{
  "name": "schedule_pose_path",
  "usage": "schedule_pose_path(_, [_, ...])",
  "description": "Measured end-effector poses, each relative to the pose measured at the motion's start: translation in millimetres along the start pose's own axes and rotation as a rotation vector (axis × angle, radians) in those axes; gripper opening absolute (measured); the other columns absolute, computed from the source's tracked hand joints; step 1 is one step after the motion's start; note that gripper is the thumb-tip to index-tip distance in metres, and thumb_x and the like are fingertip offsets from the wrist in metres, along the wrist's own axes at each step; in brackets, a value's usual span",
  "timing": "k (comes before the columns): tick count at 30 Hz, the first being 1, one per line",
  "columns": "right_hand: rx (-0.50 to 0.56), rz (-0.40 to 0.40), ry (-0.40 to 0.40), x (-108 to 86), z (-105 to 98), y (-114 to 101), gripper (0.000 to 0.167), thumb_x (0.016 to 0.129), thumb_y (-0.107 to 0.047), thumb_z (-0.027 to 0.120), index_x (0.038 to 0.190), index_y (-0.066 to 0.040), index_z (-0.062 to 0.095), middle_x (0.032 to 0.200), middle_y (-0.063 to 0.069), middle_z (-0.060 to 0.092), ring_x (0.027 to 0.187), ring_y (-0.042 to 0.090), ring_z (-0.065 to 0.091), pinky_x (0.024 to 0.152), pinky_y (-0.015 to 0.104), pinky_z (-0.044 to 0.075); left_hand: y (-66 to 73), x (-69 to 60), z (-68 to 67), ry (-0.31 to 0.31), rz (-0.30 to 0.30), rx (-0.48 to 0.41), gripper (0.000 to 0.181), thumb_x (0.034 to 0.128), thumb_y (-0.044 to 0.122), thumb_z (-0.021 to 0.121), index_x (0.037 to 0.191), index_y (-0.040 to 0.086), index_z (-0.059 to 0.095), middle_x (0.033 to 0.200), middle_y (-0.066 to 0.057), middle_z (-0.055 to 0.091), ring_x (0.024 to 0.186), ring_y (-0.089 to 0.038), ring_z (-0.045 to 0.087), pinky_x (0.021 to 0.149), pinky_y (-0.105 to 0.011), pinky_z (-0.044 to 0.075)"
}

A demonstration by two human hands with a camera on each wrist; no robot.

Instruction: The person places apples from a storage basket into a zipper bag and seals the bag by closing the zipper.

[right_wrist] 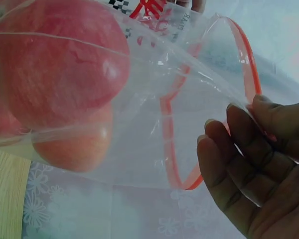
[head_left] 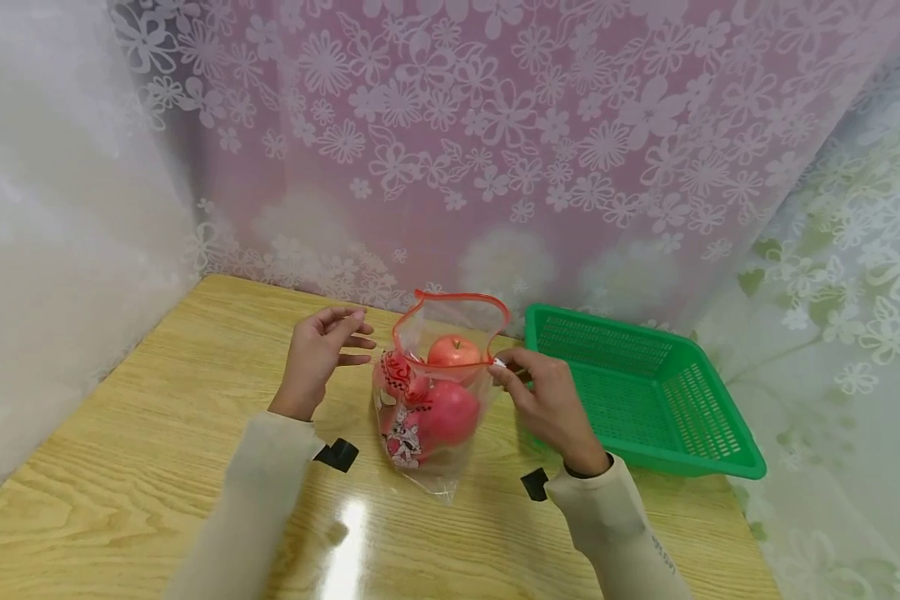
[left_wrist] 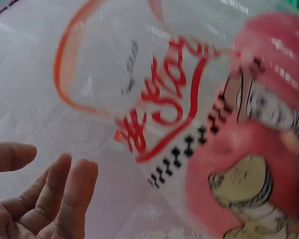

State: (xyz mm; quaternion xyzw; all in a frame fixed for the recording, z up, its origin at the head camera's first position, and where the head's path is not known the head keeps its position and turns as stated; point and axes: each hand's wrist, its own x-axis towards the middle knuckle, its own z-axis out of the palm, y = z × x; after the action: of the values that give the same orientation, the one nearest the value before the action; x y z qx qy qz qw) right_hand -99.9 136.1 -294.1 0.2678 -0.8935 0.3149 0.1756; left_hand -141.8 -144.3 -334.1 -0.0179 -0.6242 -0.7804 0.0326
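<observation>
A clear plastic zip bag (head_left: 437, 479) with a red-orange rim and printed figures stands on the table, its mouth spread wide. Several red apples (head_left: 450, 412) fill it, one near the opening. My right hand (head_left: 543, 400) pinches the rim at the bag's right side between thumb and fingers, as the right wrist view also shows. To the left of the bag, my left hand (head_left: 318, 354) hovers with fingers apart and holds nothing. In the left wrist view those fingers (left_wrist: 79, 194) stand a short gap away from the bag's printed side (left_wrist: 179, 99).
A green plastic basket (head_left: 637, 457) with slotted walls sits right of the bag, close beside my right hand. The wooden table (head_left: 157, 400) reaches back to a pink flowered curtain (head_left: 450, 167). Black straps hang near both wrists.
</observation>
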Motion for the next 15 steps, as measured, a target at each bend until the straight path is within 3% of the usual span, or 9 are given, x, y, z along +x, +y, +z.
schedule_pose_path(3, [-0.006, -0.027, 0.000, -0.1, -1, 2, 0.007, 0.092, -0.007, 0.065, 0.097, -0.004, 0.068, 0.083, 0.001, 0.069, 0.073, 0.015, 0.065, 0.067, 0.034, 0.056, -1.5, 13.5, -0.8, -0.015, -0.019, 0.098, 0.037, 0.0983, 0.026, 0.057, 0.123, -0.001, 0.057, 0.099, -0.009, 0.067, 0.087, -0.023, 0.068, 0.071, -0.034, 0.060])
schedule_pose_path(7, [-0.006, -0.060, -0.004, -0.5, -2, 6, 0.008, 0.090, -0.005, 0.066, 0.097, -0.004, 0.068, 0.082, 0.002, 0.069, 0.074, 0.015, 0.065, 0.064, 0.032, 0.053, -2.2, 31.3, 0.5, -0.083, -0.027, 0.246, 0.037, 0.0985, 0.026, 0.057, 0.124, 0.000, 0.058, 0.112, -0.020, 0.061, 0.097, -0.030, 0.063, 0.079, -0.040, 0.058])
schedule_pose_path(12, [-0.004, -0.097, -0.018, -1.3, -3, 9, 0.008, 0.089, -0.004, 0.066, 0.098, -0.003, 0.068, 0.082, 0.002, 0.069, 0.073, 0.014, 0.064, 0.061, 0.029, 0.051, 1.7, 50.8, 4.4, -0.216, -0.015, 0.501, 0.035, 0.0984, 0.028, 0.057, 0.127, 0.006, 0.060, 0.122, -0.014, 0.059, 0.105, -0.028, 0.059, 0.083, -0.039, 0.057])
schedule_pose_path(15, [-0.011, -0.117, -0.021, -1.2, -4, 11, 0.009, 0.089, -0.003, 0.066, 0.098, -0.003, 0.068, 0.083, 0.002, 0.069, 0.072, 0.014, 0.064, 0.061, 0.029, 0.051, 6.8, 61.6, 9.4, -0.311, 0.021, 0.647, 0.037, 0.0984, 0.028, 0.057, 0.130, 0.010, 0.058, 0.126, -0.011, 0.058, 0.109, -0.027, 0.059, 0.081, -0.037, 0.057])
